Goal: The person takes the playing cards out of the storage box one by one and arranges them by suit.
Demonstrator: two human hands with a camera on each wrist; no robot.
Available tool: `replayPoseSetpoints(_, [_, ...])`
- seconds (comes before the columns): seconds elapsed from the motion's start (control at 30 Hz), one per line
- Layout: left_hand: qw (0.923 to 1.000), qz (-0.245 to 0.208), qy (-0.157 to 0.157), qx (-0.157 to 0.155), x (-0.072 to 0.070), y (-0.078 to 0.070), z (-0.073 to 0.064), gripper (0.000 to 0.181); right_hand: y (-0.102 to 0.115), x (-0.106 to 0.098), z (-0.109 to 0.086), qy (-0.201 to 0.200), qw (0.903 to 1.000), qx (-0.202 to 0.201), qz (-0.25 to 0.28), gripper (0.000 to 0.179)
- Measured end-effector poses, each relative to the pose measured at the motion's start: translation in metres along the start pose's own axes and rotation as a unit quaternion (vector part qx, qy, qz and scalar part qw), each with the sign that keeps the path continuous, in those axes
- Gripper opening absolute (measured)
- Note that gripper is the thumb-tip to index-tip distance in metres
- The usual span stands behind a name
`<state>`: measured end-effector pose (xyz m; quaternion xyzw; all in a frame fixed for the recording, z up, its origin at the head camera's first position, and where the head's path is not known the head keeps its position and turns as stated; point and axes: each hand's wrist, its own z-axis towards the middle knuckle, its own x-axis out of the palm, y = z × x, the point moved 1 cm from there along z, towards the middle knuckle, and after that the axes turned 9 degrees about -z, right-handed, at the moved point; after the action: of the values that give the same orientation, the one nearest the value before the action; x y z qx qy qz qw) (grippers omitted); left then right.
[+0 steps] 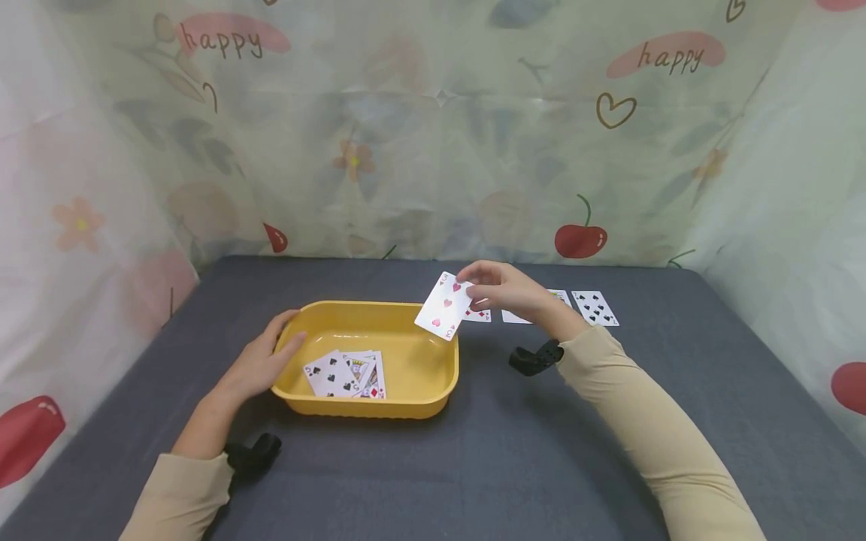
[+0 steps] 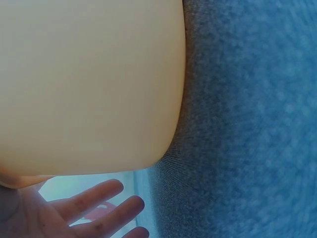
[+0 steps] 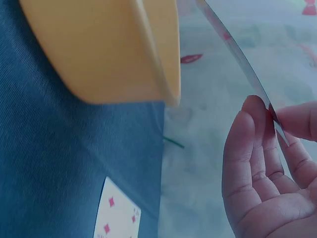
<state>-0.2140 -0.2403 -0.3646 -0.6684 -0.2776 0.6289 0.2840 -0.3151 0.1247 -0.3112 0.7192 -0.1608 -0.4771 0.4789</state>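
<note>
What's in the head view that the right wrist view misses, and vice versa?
Only the head view shows the left hand, the cards inside the yellow tray and the rightmost card. Only the right wrist view shows the palm of the right hand and the held card edge-on. Both show that tray, hand, held card and a diamonds card.

1 tray [image 1: 365, 409], 1 L hand [image 1: 258, 366], 1 R hand [image 1: 501, 289], min. 7 playing cards [image 1: 437, 312].

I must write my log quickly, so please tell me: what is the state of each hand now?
Left hand: open, touching a yellow rectangular plastic tray.
Right hand: closed, holding a white rectangular playing card with red hearts.
</note>
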Motion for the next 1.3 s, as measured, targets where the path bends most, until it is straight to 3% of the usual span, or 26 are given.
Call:
replayPoseSetpoints(0.47, [1.0,0.002,0.004,-0.006,0.0,0.0,0.0,0.067,-0.037,-0.031,-0.022,-0.06,0.9972,0.042,-0.016,0.038])
replayPoseSetpoints(0.87, [1.0,0.001,0.007,-0.007,0.0,-0.001,0.0,0.067,-0.074,-0.06,-0.044,-0.106,0.9914,0.074,0.018,0.045])
replayPoseSetpoints(1.07, [0.9999,0.003,0.007,-0.01,0.0,0.0,0.001,0.067,-0.09,-0.074,-0.056,-0.133,0.9857,0.103,-0.003,0.05])
replayPoseSetpoints(1.3, [0.9999,0.0,0.01,-0.012,0.001,-0.001,0.001,0.067,-0.109,-0.084,-0.07,-0.135,0.9811,0.137,-0.022,0.052])
